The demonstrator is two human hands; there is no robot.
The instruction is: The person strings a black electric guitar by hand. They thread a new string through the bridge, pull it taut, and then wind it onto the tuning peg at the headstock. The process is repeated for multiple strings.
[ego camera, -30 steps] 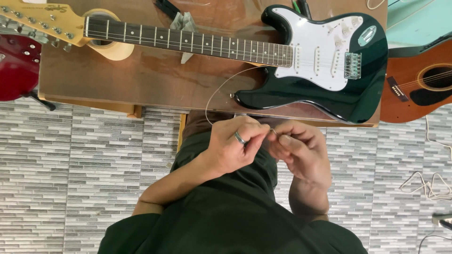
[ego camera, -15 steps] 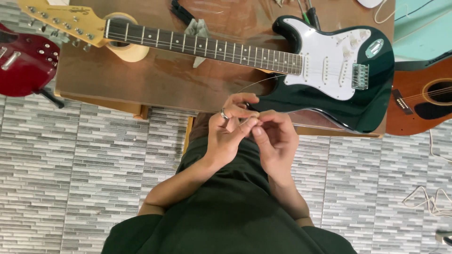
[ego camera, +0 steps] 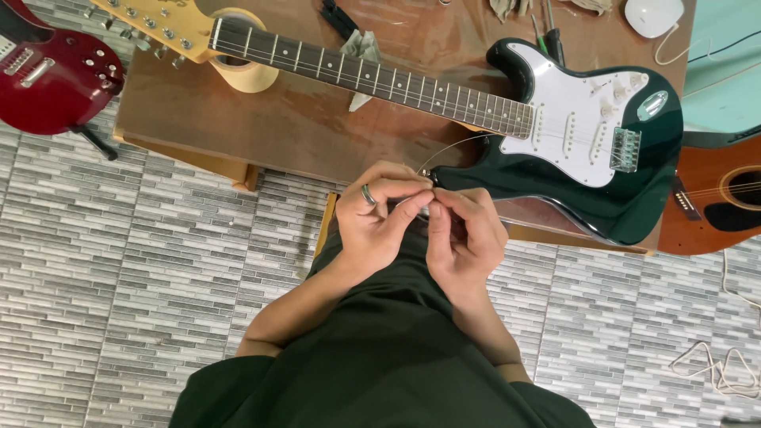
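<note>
A black electric guitar (ego camera: pixel 634 198) with a white pickguard lies across a brown wooden table (ego camera: pixel 261 127), its neck (ego camera: pixel 372 75) running left to a pale headstock (ego camera: pixel 158 24). Just in front of the table edge, my left hand (ego camera: pixel 376 218), with a ring on one finger, and my right hand (ego camera: pixel 464 234) are pressed together. Both pinch a thin guitar string (ego camera: pixel 448 147) that curves up from my fingertips over the guitar body.
A red electric guitar (ego camera: pixel 47 75) leans at the left and a brown acoustic guitar (ego camera: pixel 713 198) sits at the right. A tape roll (ego camera: pixel 238 71), a grey cloth (ego camera: pixel 361 51) and small tools lie on the table. Loose wire (ego camera: pixel 713 368) lies on the grey tiled floor.
My view has shifted so the table and guitar sit lower in the picture. My hands stay together on the string, and its loop has grown smaller.
</note>
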